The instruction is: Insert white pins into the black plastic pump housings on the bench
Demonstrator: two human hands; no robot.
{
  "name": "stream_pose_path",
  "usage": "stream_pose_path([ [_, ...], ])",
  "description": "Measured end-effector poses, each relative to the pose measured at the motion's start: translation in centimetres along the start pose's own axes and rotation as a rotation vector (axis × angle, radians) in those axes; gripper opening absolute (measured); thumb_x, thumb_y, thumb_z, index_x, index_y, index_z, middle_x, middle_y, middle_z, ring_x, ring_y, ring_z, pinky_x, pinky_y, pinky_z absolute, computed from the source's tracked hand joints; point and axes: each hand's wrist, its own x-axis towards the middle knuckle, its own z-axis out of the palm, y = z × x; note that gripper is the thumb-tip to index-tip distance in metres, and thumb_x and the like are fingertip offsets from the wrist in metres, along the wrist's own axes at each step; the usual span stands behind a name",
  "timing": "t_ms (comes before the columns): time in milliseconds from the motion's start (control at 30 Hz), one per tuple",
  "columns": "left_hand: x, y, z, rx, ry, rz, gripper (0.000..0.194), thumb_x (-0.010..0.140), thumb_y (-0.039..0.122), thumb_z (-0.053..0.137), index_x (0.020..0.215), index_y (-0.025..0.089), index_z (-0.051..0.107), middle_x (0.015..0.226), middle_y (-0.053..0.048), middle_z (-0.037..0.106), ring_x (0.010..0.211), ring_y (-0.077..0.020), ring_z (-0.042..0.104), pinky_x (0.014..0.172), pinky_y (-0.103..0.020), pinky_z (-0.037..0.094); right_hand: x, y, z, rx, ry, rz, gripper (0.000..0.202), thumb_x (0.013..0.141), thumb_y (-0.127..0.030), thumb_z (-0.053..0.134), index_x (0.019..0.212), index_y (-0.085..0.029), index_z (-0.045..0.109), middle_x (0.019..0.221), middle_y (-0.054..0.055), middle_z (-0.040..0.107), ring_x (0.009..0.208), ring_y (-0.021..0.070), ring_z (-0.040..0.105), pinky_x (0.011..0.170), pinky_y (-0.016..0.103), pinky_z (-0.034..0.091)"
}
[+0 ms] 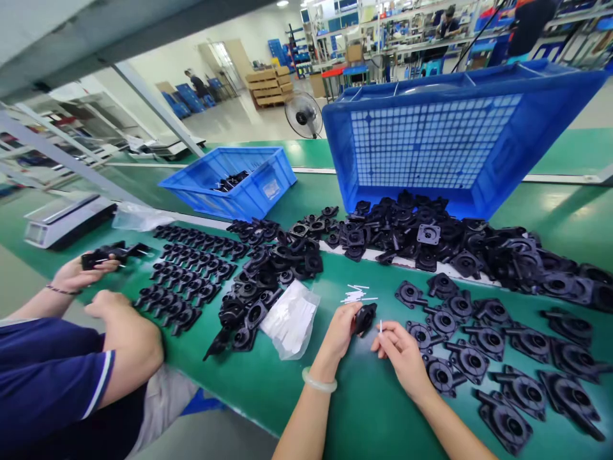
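Left hand (343, 329) grips a black housing (365, 319); right hand (397, 348) pinches a white pin (380, 326).

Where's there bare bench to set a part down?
On the green bench: between the forearms, and at the near edge below the plastic bag. Crowded: right of the right hand, with spread black parts, and before the large blue crate, where they're heaped.

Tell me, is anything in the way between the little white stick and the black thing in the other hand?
Nothing visible is in the way. The right hand holds the white stick beside the black part in the left hand, with just green table showing between.
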Motion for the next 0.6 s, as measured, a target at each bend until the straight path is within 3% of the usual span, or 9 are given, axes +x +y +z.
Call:
stream_pose_path([
  [133,-0.17,0.32,0.13,-0.001,0.007,-0.002,0.04,0.073,0.05,0.061,0.063,0.015,0.045,0.055,0.003,0.038,0.047,-0.0079,0.035,0.04,-0.021,0.03,0.23,0.0,-0.44,0.031,0.033,0.006,0.036,0.088,-0.051,0.055,0.095,-0.016,0.048,0.086,0.006,0.063,0.069,0.0106,0.054,0.063,0.023,0.041],
  [333,-0.27,0.29,0.15,0.045,-0.018,0.001,0.039,0.073,0.048,0.059,0.059,0.016,0.042,0.053,0.003,0.034,0.046,-0.0075,0.032,0.041,-0.021,0.029,0.14,-0.03,-0.59,-0.146,0.048,-0.042,0.035,0.089,-0.049,0.054,0.093,-0.014,0.056,0.062,-0.001,0.051,0.059,0.01,0.046,0.058,0.024,0.036],
  [467,-0.19,-0.19,-0.01,0.105,-0.038,0.0,0.038,0.076,0.046,0.057,0.061,0.016,0.04,0.055,0.003,0.032,0.049,-0.0074,0.029,0.044,-0.021,0.027,-0.15,0.07,-0.46,-0.231,0.066,-0.076,0.035,0.089,-0.047,0.053,0.092,-0.013,0.06,0.059,-0.004,0.037,0.054,0.0089,0.036,0.053,0.024,0.029],
  [600,-0.29,-0.41,-0.03,0.163,-0.055,0.003,0.041,0.08,0.048,0.055,0.062,0.016,0.035,0.057,0.004,0.029,0.051,-0.0072,0.026,0.047,-0.021,0.023,-0.14,0.02,-0.35,-0.247,0.08,-0.093,0.034,0.089,-0.046,0.053,0.092,-0.013,0.06,0.059,-0.004,0.034,0.054,0.0089,0.034,0.053,0.024,0.026],
])
